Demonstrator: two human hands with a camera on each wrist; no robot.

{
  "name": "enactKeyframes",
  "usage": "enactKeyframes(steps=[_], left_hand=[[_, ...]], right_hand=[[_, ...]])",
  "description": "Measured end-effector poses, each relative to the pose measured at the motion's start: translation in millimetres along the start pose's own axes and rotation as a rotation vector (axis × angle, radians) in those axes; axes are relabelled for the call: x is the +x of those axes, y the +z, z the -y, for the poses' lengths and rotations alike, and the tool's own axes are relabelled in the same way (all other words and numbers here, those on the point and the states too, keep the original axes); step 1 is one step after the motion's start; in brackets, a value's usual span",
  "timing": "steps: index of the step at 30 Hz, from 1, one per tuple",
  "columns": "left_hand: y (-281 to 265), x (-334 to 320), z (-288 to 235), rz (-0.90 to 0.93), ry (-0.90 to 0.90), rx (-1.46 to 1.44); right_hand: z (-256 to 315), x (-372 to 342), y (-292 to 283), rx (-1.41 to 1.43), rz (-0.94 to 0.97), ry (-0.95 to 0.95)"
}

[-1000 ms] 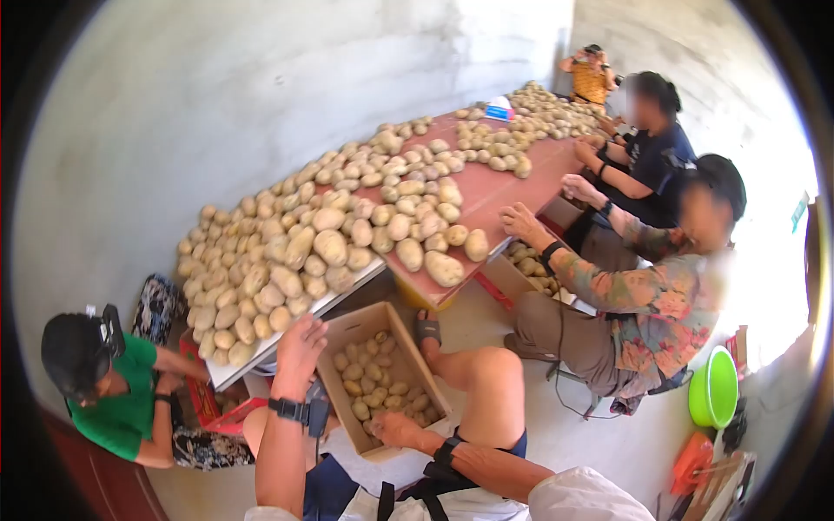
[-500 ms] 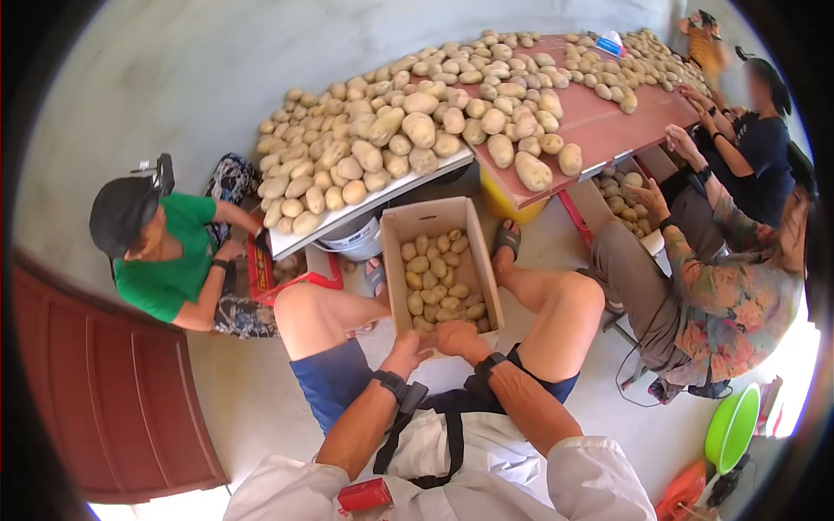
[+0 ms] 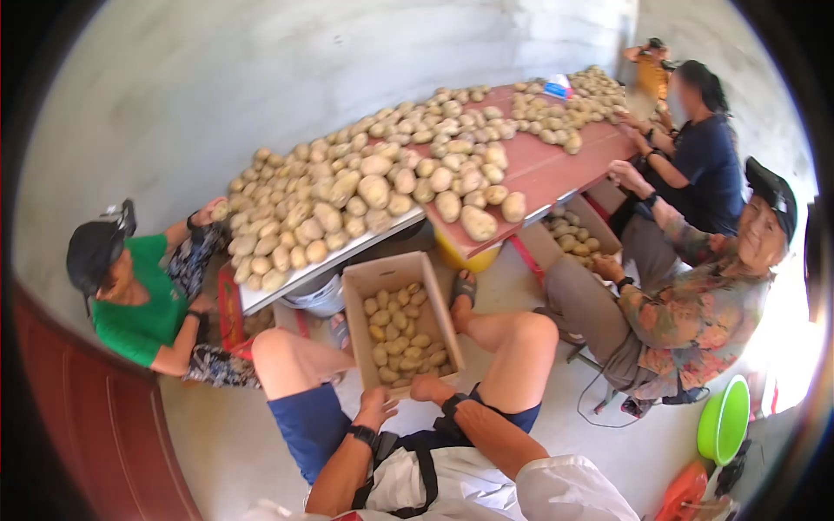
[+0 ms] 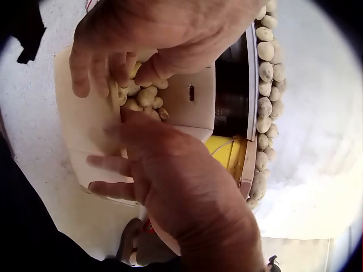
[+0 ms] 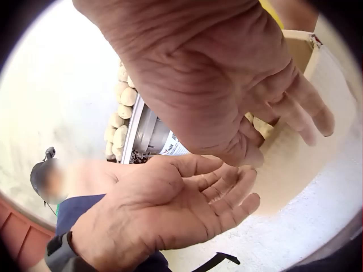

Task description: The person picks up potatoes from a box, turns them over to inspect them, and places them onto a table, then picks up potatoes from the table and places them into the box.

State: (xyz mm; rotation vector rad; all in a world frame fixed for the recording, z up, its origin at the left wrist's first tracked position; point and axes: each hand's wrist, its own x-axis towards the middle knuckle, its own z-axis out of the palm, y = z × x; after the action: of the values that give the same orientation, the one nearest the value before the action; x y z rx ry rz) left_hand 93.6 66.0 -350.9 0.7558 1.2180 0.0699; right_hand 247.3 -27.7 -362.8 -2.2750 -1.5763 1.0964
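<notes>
A cardboard box (image 3: pixel 360 326) with potatoes (image 3: pixel 401 334) in its bottom stands between the person's knees. The left hand (image 3: pixel 376 408) is at the box's near end, palm partly turned up and fingers loosely extended in the right wrist view. Close to it, the right hand (image 3: pixel 430 389) is at the near rim; its fingers (image 4: pixel 113 190) spread along the outside of the near wall in the left wrist view. No potato shows in either hand. The two hands face each other, with the left hand (image 5: pixel 164 212) lower in the right wrist view.
Potatoes (image 3: pixel 321 208) are heaped on the table (image 3: pixel 556 165) beyond the box. A yellow bucket (image 3: pixel 465 253) and a white bucket (image 3: pixel 314 295) stand under its edge. People work at both sides, beside other boxes. A green basin (image 3: pixel 724 421) is on the right.
The left hand has come down from beside the table edge to the box's near end. The right hand has lifted from the potatoes to the near rim. The head view has shifted.
</notes>
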Motion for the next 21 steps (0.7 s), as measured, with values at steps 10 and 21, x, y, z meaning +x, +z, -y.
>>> enactKeyframes(steps=[10,21], left_hand=[[15,-10,-6,-0.042,0.187,0.101],[28,-14,-14,0.095,0.208,0.141]], right_hand=[[6,-24,-24,0.238,-0.188,0.304],[9,-25,-48,-0.011,-0.166,0.246]])
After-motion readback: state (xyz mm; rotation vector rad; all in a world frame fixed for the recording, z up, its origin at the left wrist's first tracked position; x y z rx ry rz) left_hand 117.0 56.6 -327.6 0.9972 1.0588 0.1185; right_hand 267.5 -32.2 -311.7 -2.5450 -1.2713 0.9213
